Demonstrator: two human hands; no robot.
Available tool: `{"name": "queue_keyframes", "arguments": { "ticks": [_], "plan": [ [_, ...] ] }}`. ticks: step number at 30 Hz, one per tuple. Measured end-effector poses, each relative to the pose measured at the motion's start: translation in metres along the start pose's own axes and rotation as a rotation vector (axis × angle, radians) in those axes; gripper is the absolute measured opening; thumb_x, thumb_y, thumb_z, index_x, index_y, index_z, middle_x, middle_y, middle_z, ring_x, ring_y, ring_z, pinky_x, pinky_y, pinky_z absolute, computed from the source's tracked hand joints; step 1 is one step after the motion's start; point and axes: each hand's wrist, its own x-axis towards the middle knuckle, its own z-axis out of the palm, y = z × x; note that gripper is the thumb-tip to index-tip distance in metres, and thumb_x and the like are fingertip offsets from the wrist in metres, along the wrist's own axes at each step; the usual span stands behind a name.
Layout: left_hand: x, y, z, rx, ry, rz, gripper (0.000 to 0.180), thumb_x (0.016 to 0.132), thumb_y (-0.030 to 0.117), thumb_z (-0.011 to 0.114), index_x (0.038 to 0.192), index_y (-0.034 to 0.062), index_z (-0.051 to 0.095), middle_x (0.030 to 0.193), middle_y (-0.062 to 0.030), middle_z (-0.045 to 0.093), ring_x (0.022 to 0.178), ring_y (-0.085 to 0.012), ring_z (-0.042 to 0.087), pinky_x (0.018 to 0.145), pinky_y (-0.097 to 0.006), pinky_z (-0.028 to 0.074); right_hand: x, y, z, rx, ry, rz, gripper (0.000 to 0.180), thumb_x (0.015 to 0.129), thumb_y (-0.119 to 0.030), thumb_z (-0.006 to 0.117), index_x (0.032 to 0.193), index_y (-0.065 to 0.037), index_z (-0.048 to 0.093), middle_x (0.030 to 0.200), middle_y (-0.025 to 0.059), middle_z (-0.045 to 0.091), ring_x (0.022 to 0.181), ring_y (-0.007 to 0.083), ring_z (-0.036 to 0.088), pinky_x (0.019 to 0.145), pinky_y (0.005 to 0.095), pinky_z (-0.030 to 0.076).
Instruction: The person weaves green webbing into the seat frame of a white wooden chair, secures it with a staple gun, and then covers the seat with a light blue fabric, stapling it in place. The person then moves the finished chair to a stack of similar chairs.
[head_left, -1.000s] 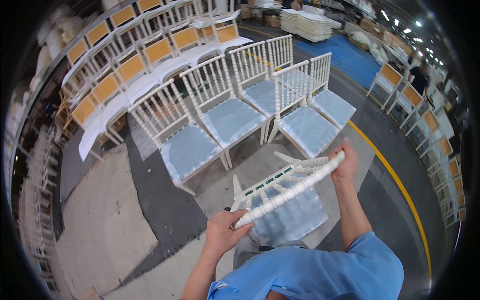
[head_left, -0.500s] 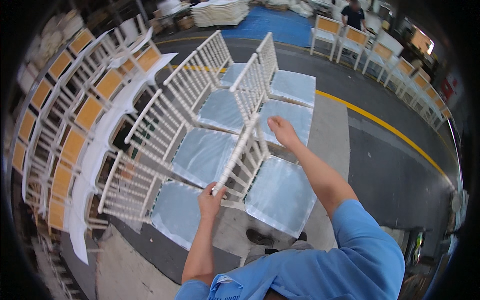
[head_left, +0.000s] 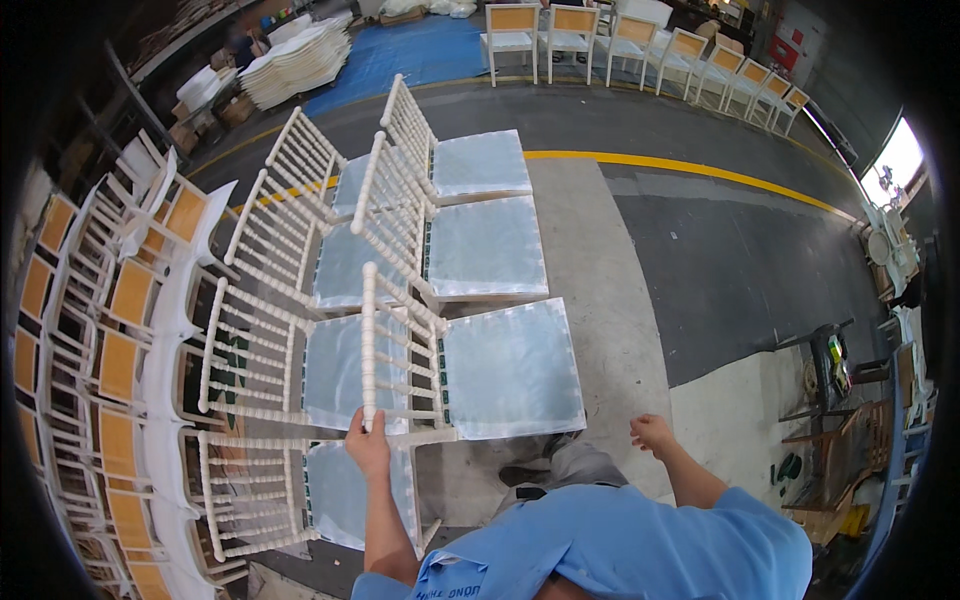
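Note:
My left hand (head_left: 368,448) is closed around the near end of the top rail on a white chair (head_left: 512,370). This chair has a spindled back and a pale blue-grey seat covered in clear film. Off to the right, away from the chairs, my right hand (head_left: 652,434) hangs with its fingers curled in, and no object shows in it. Beyond the held chair stand two more of the same kind, the nearer chair (head_left: 487,247) and the farther chair (head_left: 480,165). Alongside on the left runs a second row, including a chair (head_left: 355,370) partly hidden by the held one's back.
At far left, white chairs with tan panels (head_left: 130,290) stand packed together. Another row of tan-backed chairs (head_left: 632,35) lines the far side. White stacked pieces (head_left: 295,60) lie near a blue sheet (head_left: 410,55). A yellow line (head_left: 690,170) crosses the floor. Dark furniture (head_left: 840,440) stands at right.
My view has turned right. My right hand has moved from above the chairs back toward my right side. The left hand keeps its grip on the same chair.

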Motion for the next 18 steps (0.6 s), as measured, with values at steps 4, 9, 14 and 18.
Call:
{"name": "queue_keyframes", "arguments": {
  "ticks": [4,9,14,18],
  "plan": [
    [0.029,0.004,-0.022,-0.038,-0.015,-0.020,0.028,0.093,0.018,0.082,0.116,0.0015,0.076,0.069,0.0005,0.061,0.061,-0.0089,0.052,0.057,-0.031,0.044,0.004,0.012,0.010,-0.012,-0.044,0.076,0.043,0.098,-0.037,0.067,0.124,-0.002,0.069,0.105,0.0114,0.075,0.082,0.0228,0.073,0.064,0.0379,0.055],
    [0.042,0.013,-0.031,0.006,-0.015,-0.028,0.035,0.093,0.018,0.082,0.123,0.0009,0.076,0.079,-0.0019,0.068,0.070,-0.0114,0.060,0.066,-0.031,0.050,0.028,-0.026,0.015,-0.199,-0.117,0.027,0.043,0.100,-0.037,0.066,0.125,-0.003,0.069,0.107,0.0102,0.075,0.085,0.0219,0.074,0.068,0.0390,0.056],
    [0.027,0.027,-0.036,0.184,0.113,0.011,0.060,0.094,0.018,0.081,0.148,0.0012,0.060,0.123,-0.0165,0.069,0.104,-0.0261,0.066,0.091,-0.040,0.054,0.072,-0.079,0.010,-0.311,-0.245,-0.092,0.041,0.101,-0.038,0.066,0.124,-0.004,0.069,0.105,0.0101,0.074,0.085,0.0218,0.073,0.071,0.0414,0.056],
    [-0.046,0.032,-0.006,-0.027,0.410,-0.086,0.075,0.101,0.018,0.071,0.165,0.0027,0.035,0.153,-0.0243,0.052,0.132,-0.0322,0.059,0.107,-0.040,0.050,0.126,-0.117,-0.016,-0.598,-0.284,-0.038,0.043,0.101,-0.039,0.066,0.126,-0.004,0.071,0.106,0.0108,0.076,0.085,0.0232,0.074,0.068,0.0406,0.057]
  ]
}}
